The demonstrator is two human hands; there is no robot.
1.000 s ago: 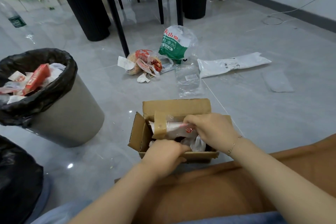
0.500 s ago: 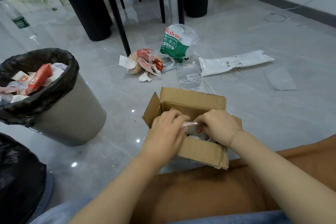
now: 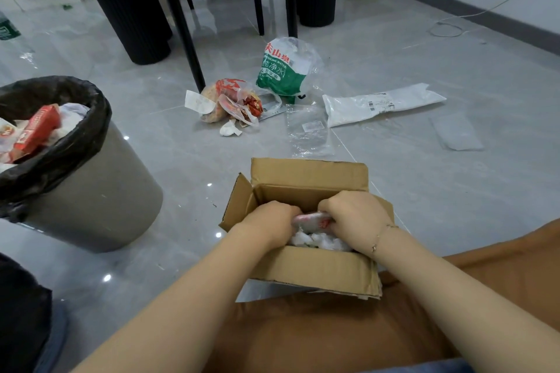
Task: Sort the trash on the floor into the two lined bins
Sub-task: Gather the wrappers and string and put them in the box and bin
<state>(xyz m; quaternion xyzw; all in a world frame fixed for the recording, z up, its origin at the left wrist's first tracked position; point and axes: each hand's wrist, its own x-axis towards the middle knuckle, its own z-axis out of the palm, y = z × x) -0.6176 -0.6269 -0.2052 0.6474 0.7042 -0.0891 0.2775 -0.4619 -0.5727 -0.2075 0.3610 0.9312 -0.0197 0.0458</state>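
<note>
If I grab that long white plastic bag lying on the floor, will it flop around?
Probably, yes. The long white plastic mailer bag lies flat and creased on the grey tiled floor, so it looks thin and likely droops from wherever you pinch it. It seems empty, so likely very light. On glossy tile it may slide when nudged.

We saw a glossy grey tiled floor carrying a grey lined bin, a cardboard box, a green water bag, snack wrappers, and a white mailer.
</note>
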